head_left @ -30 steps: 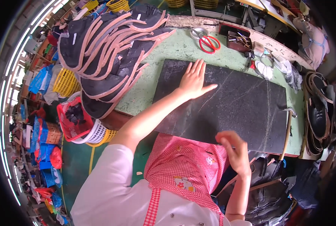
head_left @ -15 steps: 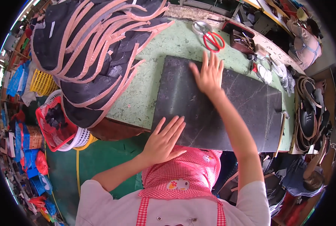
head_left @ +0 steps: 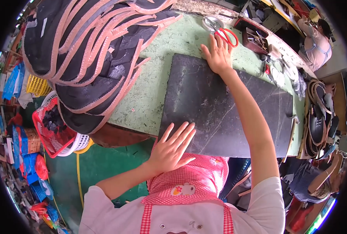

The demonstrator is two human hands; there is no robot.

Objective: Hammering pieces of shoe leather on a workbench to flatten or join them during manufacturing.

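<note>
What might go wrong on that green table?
The right fingers are at the red-handled scissors, so a careless nudge might knock them about or give a pinch. Also, some pink-edged black pieces hang past the green table's edge, so the pile could perhaps slide off if bumped.

Counter (head_left: 150, 85) offers a passage between stacked dark pieces (head_left: 91, 58) and black board (head_left: 210, 107); scissors (head_left: 231, 38) obstruct right hand (head_left: 219, 58) ahead, box (head_left: 255, 42) farther right.
</note>
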